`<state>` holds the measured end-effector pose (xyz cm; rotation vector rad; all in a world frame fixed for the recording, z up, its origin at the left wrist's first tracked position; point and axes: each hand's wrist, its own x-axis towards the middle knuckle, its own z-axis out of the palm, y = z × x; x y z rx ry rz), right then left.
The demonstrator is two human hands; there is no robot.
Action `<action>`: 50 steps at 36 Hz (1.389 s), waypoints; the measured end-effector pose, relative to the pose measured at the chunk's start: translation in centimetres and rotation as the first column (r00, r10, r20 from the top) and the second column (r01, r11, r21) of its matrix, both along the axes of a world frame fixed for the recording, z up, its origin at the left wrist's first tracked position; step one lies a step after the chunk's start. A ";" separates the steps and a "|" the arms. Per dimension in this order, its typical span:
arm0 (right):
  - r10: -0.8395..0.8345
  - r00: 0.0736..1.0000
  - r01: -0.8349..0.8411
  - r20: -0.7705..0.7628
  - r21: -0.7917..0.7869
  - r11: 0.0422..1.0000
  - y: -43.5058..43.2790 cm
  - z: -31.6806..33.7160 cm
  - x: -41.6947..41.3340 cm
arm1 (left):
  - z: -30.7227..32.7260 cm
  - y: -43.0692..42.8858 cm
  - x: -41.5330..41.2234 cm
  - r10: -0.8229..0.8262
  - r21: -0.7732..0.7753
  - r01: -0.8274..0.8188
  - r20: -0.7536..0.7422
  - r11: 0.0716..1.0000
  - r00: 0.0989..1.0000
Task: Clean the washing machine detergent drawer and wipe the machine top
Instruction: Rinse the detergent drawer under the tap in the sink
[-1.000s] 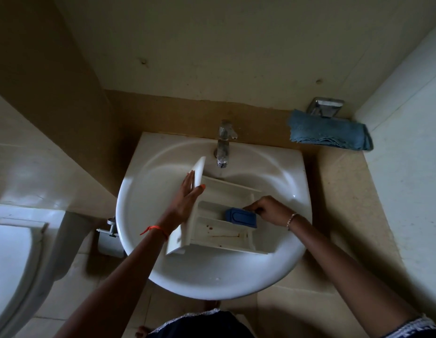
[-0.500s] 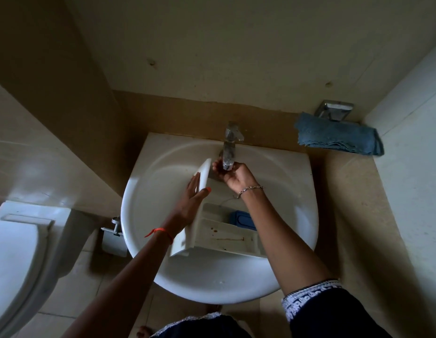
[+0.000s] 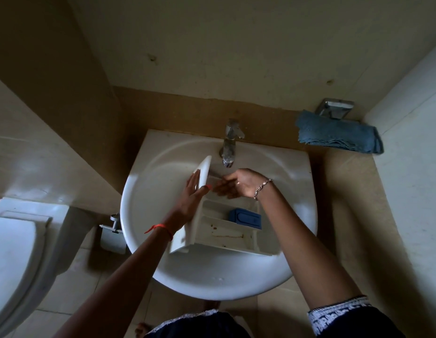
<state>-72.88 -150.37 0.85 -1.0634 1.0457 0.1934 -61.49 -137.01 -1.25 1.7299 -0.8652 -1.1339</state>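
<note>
head view: fingers (image 3: pixel 193 185) of the left hand (image 3: pixel 189 201) lie straight along the outer face of the detergent drawer (image 3: pixel 222 236) front panel, thumb on its inner side, pinching it. the right hand (image 3: pixel 240 184) is palm-up, fingers blurred and loosely spread, holding nothing, just below the tap (image 3: pixel 229 145). the drawer sits in the white sink (image 3: pixel 139 215), with a blue insert (image 3: pixel 245 218) in one compartment. a blue towel (image 3: pixel 339 135) lies on the ledge to the right.

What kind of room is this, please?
Most likely a bathroom: a white wash basin with a tap stands against the wall, a toilet is at the left, and a folded blue towel is at the right.
</note>
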 end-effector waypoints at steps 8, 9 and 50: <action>-0.244 0.969 0.234 -0.028 -0.189 0.954 -1.7 1.5 -0.8 | -0.1 0.1 0.0 -0.014 0.003 0.014 -0.009 1.000 1.000; -0.355 0.933 0.359 0.057 -0.088 0.929 -1.8 1.5 -0.5 | -0.1 0.2 0.0 -0.017 0.004 0.017 -0.011 1.000 1.000; -0.805 0.565 0.678 0.181 0.454 0.577 0.0 -0.7 0.8 | -0.8 0.2 0.5 -0.017 -0.018 0.016 -0.049 1.000 0.999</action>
